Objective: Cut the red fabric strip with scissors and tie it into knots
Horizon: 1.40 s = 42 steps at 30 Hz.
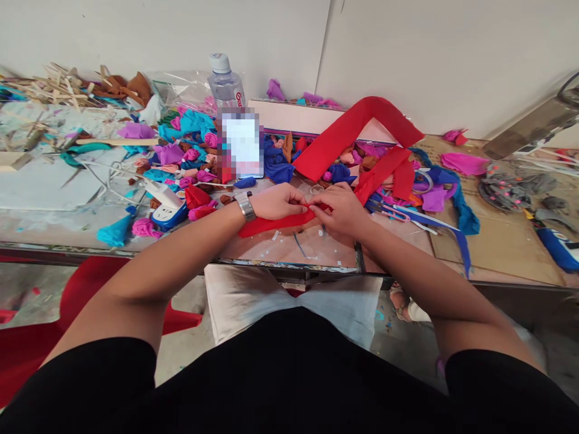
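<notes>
Both of my hands pinch one red fabric strip [284, 226] just above the front part of the table. My left hand [283, 202] grips it with thumb and fingertips, a metal watch [245, 205] on that wrist. Close beside it, my right hand [337, 208] pinches the same strip, its fingertips nearly meeting those of the left. The strip's left end lies toward the table edge. Behind my right hand more red strip [362, 132] rises in a folded loop over a heap of colourful scraps. Whether the two red parts join is hidden by my hand.
A phone [244, 144] stands before a plastic bottle [226, 84]. A blue and white power strip [169, 214] with a plugged charger lies left, near green-handled pliers [84, 150]. Scissors [389, 210] lie right. Wooden sticks [63, 87] are piled far left; a red stool [85, 301] is below.
</notes>
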{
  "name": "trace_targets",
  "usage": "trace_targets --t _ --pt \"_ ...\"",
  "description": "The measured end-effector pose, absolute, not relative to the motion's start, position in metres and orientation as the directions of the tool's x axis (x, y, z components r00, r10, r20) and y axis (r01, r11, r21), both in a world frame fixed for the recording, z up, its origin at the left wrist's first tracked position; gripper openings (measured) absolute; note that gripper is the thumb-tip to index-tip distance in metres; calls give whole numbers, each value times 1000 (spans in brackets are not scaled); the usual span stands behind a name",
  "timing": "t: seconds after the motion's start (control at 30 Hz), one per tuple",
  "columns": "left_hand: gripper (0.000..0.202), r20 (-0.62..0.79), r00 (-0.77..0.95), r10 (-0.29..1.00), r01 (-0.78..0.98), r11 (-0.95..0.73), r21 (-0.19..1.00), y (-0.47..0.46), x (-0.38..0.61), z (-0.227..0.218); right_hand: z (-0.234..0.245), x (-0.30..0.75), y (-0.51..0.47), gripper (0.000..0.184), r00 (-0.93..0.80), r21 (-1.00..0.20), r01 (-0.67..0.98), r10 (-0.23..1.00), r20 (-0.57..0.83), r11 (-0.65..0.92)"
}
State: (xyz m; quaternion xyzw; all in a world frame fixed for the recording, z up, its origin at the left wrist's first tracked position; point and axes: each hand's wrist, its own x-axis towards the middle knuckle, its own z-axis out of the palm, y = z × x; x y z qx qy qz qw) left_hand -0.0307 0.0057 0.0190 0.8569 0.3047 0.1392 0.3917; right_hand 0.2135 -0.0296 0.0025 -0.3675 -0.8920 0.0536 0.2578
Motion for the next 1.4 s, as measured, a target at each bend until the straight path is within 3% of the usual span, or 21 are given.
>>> trace_targets --t 0.47,0.7,1.13,1.4 --pt "34 -36 790 612 426 -506 750 11 -35 24 3 219 -25 27 -568 -313 629 695 441 712" --pt "32 -98 829 550 392 -447 804 9 -36 32 5 220 -26 20 -587 -315 602 674 449 734" --pt "27 -176 793 583 471 -404 785 14 -39 29 5 223 -22 18 -576 -328 601 680 454 729" --pt "35 -130 813 568 422 -422 802 7 -34 25 5 216 -23 18 -647 -333 526 622 441 782"
